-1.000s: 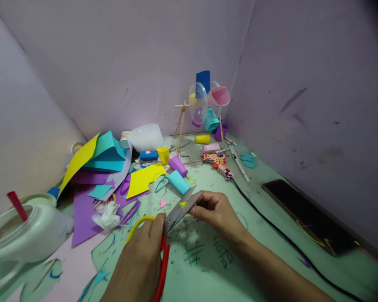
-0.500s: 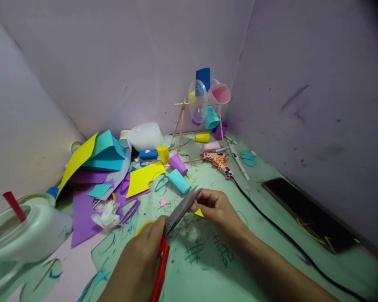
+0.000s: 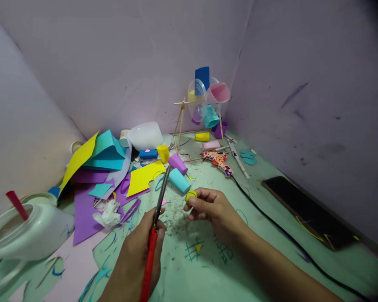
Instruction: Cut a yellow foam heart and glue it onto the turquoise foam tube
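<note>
Scissors (image 3: 150, 256) with red handles are gripped in my left hand (image 3: 141, 251), their dark blades together and pointing up and away. My right hand (image 3: 209, 205) pinches a small yellow paper piece (image 3: 191, 195) between thumb and fingers, to the right of the blades. Below it, a yellow scrap (image 3: 198, 248) lies on the green surface (image 3: 189, 281) over some drawn lines. Just beyond my hands lie a cyan paper cup (image 3: 179, 180) and a purple paper cup (image 3: 178, 164).
A stick frame (image 3: 182, 126) carries a wheel with colored cups. Colored sheets (image 3: 145, 178) and a white jug (image 3: 40, 230) are at left. A patterned glue gun (image 3: 219, 161) trails a black cord (image 3: 271, 226). A dark phone (image 3: 302, 212) lies at right.
The scissors have moved left, away from the yellow piece, and their blades have closed. A yellow scrap now lies on the surface. My right hand has turned slightly, still holding yellow paper.
</note>
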### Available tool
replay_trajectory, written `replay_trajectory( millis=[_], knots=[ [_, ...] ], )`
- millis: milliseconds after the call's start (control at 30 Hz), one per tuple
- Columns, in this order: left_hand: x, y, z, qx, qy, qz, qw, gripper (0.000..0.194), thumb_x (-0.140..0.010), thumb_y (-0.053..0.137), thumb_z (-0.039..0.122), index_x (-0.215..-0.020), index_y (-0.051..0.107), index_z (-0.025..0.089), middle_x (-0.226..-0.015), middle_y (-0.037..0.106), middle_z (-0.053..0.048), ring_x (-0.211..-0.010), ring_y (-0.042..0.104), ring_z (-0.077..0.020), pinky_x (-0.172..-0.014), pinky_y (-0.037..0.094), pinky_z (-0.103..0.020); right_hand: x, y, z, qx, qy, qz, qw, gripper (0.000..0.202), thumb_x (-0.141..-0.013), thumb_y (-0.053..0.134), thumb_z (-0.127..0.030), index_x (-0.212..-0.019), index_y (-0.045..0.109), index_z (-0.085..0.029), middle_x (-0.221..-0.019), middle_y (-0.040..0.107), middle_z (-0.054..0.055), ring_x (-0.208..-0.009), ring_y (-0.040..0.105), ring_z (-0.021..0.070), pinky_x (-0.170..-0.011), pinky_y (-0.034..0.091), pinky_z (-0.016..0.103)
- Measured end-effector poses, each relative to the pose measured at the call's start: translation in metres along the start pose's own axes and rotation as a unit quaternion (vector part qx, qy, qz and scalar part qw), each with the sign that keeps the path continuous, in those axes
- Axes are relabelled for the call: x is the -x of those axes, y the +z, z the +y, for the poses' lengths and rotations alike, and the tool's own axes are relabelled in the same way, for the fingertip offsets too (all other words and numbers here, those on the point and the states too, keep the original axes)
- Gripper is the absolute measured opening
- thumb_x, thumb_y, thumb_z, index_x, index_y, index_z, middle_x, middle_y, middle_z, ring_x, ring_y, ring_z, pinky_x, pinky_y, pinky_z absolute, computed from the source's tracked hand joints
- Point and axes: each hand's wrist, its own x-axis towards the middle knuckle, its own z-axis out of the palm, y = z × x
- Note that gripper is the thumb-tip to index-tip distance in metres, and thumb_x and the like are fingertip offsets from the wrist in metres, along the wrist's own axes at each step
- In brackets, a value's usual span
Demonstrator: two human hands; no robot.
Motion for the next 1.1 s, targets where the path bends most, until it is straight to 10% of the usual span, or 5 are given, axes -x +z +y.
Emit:
replay_trajectory(
  millis=[400, 1100],
  knots=[
    [0.001, -0.004, -0.002, -0.079, 0.061, -0.08, 0.992, 0.041, -0.089, 0.034, 0.027, -0.128, 0.039, 0.02, -0.122, 0.053, -0.012, -0.114, 0.049, -0.023, -0.095, 0.042, -0.04, 0.005, 0.01, 0.001, -0.139, 0.002, 0.088, 0.986, 0.03, -0.046, 0.085, -0.027, -0.068, 0.067, -0.017, -0.059, 0.057, -0.006, -0.051, 0.053, 0.0069, -0.058, 0.051, 0.024],
    [0.003, 0.002, 0.003, -0.186, 0.09, -0.08, 0.975, 0.042, -0.081, 0.038, 0.013, -0.12, 0.049, 0.017, -0.104, 0.06, -0.015, -0.096, 0.057, -0.0273, -0.082, 0.047, -0.044, 0.007, 0.011, 0.01, -0.036, -0.01, 0.024, 0.999, 0.011, -0.054, 0.073, -0.022, -0.063, 0.067, -0.017, -0.056, 0.058, -0.003, -0.055, 0.05, 0.0097, -0.058, 0.043, 0.024]
  ],
)
